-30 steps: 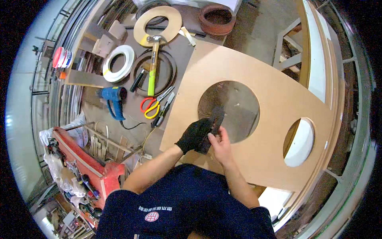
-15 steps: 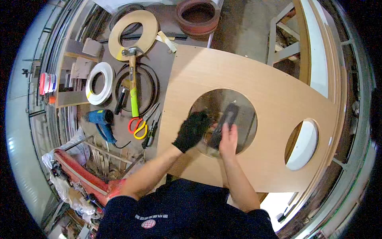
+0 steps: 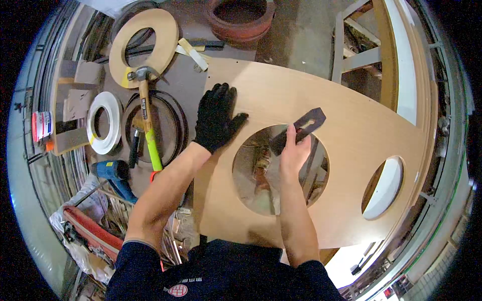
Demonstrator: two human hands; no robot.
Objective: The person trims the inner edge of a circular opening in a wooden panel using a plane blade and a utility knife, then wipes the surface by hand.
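Left hand [image 3: 217,119], in a black glove: open, palm down, thumb held out from the fingers, lying over the left edge of a wooden panel [image 3: 271,93]. Right hand [image 3: 295,156], bare: closed on one end of a dark flat blade [image 3: 312,120], thumb on top. Blade, slotted, angled tip: aimed away to the right, held over the far rim of the panel's large round opening [image 3: 251,163], tip overlapping the wood beyond; contact with the panel cannot be told. Second opening [image 3: 389,188], smaller: near the panel's right end.

Tabletop [image 3: 183,80], grey, left of the panel, bearing the following. Item: claw hammer [image 3: 145,108], wooden handle with lime-green grip, lying across a dark coiled band [image 3: 184,125], head at the lower edge of a tan roll [image 3: 166,45]. Item: small black-handled tool [image 3: 134,148], left of the hammer. Item: white roll [image 3: 115,123], left of the coil. Item: blue heat gun [image 3: 111,169], nearer the wearer than the white roll. Item: pale strips [image 3: 193,55], just beside the panel's far left corner. Item: reddish-brown roll [image 3: 241,32], beyond the panel's far edge
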